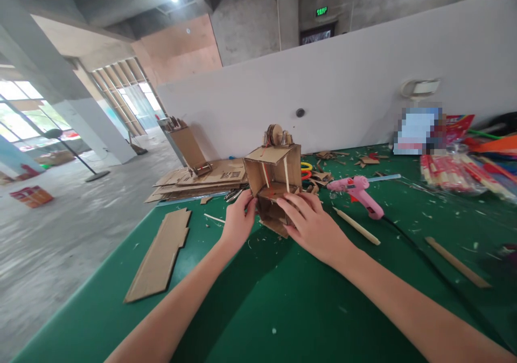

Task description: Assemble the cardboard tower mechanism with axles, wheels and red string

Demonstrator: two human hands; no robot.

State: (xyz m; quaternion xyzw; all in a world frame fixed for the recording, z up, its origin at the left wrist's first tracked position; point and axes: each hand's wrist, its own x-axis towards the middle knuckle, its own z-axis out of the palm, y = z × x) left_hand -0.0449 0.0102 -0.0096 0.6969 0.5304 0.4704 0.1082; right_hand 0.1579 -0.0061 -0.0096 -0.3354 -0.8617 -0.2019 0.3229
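Note:
A small open-fronted cardboard box model (273, 175) stands on the green table (283, 309), with wooden sticks inside and a cardboard wheel on its top. My left hand (238, 224) grips its lower left edge with curled fingers. My right hand (311, 224) lies on the model's lower front right, fingers pressed on the cardboard base. A loose cardboard piece sits under the model's base.
A pink glue gun (357, 192) with a black cord lies to the right, beside wooden sticks (357, 227). A long cardboard strip (161, 255) lies at the left, flat cardboard sheets (202, 182) behind it. Packets and scraps crowd the far right by a white partition.

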